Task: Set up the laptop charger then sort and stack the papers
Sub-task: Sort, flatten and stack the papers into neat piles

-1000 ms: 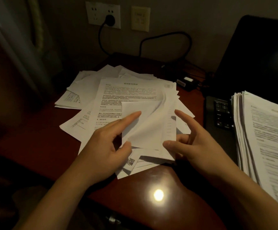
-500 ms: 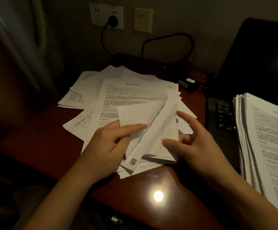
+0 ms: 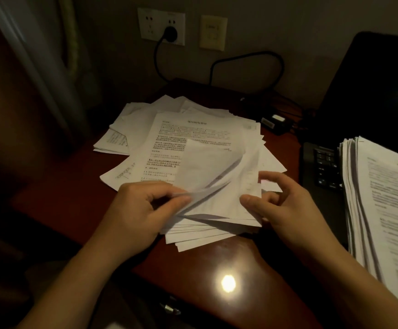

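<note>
A loose spread of white printed papers (image 3: 193,138) covers the middle of the dark red desk (image 3: 217,269). My left hand (image 3: 138,210) pinches the near-left corner of a blurred sheet (image 3: 207,172) and lifts it off the pile. My right hand (image 3: 281,205) rests at the pile's right edge, thumb on the sheets (image 3: 226,205) below, fingers curled. A tall neat stack of papers (image 3: 378,200) lies at the right, over the laptop (image 3: 321,167). The black charger brick (image 3: 275,123) lies behind the papers; its plug (image 3: 170,34) sits in the wall socket.
The laptop's dark screen (image 3: 378,91) stands at the far right. A black cable (image 3: 248,58) loops along the wall behind the desk. A beige wall plate (image 3: 213,32) is beside the socket. A bright light reflection (image 3: 228,283) shines on the desk's near edge.
My left hand has closed from a pointing finger into a pinch on the top sheet's corner and drawn it down and leftward. The sheet has curled up. The right hand has barely moved.
</note>
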Available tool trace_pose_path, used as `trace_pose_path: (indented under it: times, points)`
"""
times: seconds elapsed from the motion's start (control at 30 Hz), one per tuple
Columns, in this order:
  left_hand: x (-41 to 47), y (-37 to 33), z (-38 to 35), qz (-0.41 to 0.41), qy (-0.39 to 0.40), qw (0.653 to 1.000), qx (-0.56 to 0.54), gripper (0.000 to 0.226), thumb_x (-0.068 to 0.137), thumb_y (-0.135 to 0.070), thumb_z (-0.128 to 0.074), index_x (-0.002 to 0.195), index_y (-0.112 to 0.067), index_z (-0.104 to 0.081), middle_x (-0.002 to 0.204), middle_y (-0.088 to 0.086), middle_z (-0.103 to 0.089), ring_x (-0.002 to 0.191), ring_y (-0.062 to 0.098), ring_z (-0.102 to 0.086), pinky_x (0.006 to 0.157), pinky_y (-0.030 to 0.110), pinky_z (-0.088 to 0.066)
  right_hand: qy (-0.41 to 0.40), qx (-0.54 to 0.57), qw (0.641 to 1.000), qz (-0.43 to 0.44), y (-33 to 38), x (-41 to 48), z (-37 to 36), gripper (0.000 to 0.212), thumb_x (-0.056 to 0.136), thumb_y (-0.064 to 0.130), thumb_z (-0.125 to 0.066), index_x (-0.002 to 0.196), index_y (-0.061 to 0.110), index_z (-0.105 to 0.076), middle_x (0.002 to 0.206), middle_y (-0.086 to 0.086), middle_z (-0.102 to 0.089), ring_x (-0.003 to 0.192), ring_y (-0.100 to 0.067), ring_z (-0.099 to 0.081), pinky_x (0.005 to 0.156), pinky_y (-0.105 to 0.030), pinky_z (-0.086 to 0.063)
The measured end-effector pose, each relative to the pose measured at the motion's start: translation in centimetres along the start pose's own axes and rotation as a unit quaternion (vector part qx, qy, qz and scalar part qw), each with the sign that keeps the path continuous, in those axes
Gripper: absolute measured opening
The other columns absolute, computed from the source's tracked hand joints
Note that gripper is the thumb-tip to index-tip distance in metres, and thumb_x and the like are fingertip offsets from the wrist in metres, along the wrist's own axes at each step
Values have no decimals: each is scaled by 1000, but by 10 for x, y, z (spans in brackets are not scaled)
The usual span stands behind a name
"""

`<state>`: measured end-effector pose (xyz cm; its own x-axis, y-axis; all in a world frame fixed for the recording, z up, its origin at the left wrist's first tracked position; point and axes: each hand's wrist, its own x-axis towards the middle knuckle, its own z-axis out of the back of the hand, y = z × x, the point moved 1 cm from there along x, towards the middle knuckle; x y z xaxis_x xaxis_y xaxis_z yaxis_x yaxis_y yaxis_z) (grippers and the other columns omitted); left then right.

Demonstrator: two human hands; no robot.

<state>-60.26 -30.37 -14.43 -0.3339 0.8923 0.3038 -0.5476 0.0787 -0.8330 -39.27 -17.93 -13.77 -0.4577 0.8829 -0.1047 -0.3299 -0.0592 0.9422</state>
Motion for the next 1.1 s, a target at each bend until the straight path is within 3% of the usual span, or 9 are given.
trace_pose_path:
  times: [0.07, 0.2, 0.3, 0.4, 0.6, 0.7, 0.87, 1.03, 1.1]
  points:
    - [1, -2, -2, 26, -38, 999, -29, 16, 77, -37, -70, 82, -26, -79, 78, -13, -73, 81, 5, -68, 61, 15, -52, -57, -51, 996, 50, -4, -1, 0, 56, 82, 23, -80, 128, 31, -49, 79, -6, -63, 74, -9, -65, 63, -11, -53]
    - [1, -15, -19, 29, -80, 995, -59, 21, 68, -40, -78, 66, -20, -72, 64, -5, -66, 65, 11, -65, 53, 18, -51, -93, -84, 988, 87, 1, -5, 1, 12, 91, 40, -64, 94, 28, -67, 74, 6, -65, 71, -5, -63, 55, -14, -49]
    - [1, -23, -40, 31, -102, 992, -69, 33, 62, -48, -80, 57, -20, -63, 55, -8, -57, 54, 7, -53, 51, 18, -44, -5, 47, 999, -14, 3, -8, 3, 49, 95, 57, -47, 89, 15, -72, 61, 4, -64, 55, -14, -58, 49, -23, -45]
    - [4, -30, -55, 33, -114, 989, -91, 34, 67, -51, -78, 56, -23, -62, 53, -10, -53, 51, 2, -46, 51, 16, -38, 71, 161, 979, -100, 7, -10, 6, 54, 94, 55, -55, 105, 3, -67, 79, -18, -70, 63, -30, -63, 58, -37, -55]
    - [7, -34, -58, 92, -56, 982, -157, 26, 67, -46, -73, 90, -35, -78, 95, -17, -75, 93, -3, -68, 84, 29, -56, 117, 183, 967, -132, 7, -8, 15, 17, 99, 8, -54, 93, -5, -63, 91, -13, -77, 80, -22, -76, 69, -31, -58]
    - [3, -35, -58, 85, -6, 982, -170, 49, 72, -28, -76, 120, -37, -67, 114, -25, -69, 109, -6, -63, 87, 20, -56, 117, 164, 975, -92, 9, -11, 19, 24, 102, 19, -56, 105, -2, -68, 96, -12, -78, 88, -24, -77, 69, -28, -60]
    - [2, -41, -61, 64, 17, 983, -173, 67, 79, -25, -73, 138, -42, -46, 114, -49, -54, 108, -27, -49, 75, 0, -45, 56, 63, 996, 12, 14, -13, 19, 40, 95, 36, -61, 89, -3, -66, 86, -13, -75, 80, -26, -75, 67, -37, -63]
    - [0, -40, -64, 65, 52, 979, -187, 80, 82, -44, -78, 147, -54, -31, 134, -36, -50, 126, -8, -51, 94, 19, -52, 22, 70, 994, 82, 19, -16, 13, 39, 84, 42, -61, 84, 2, -61, 63, 11, -67, 60, -4, -67, 53, -17, -50]
    - [-1, -42, -66, 66, 49, 973, -214, 91, 83, -41, -78, 149, -58, -18, 133, -32, -55, 125, 0, -56, 96, 26, -54, 24, 104, 990, 90, 17, -15, 11, 40, 81, 44, -62, 90, 5, -64, 76, 7, -72, 70, -8, -71, 59, -21, -55]
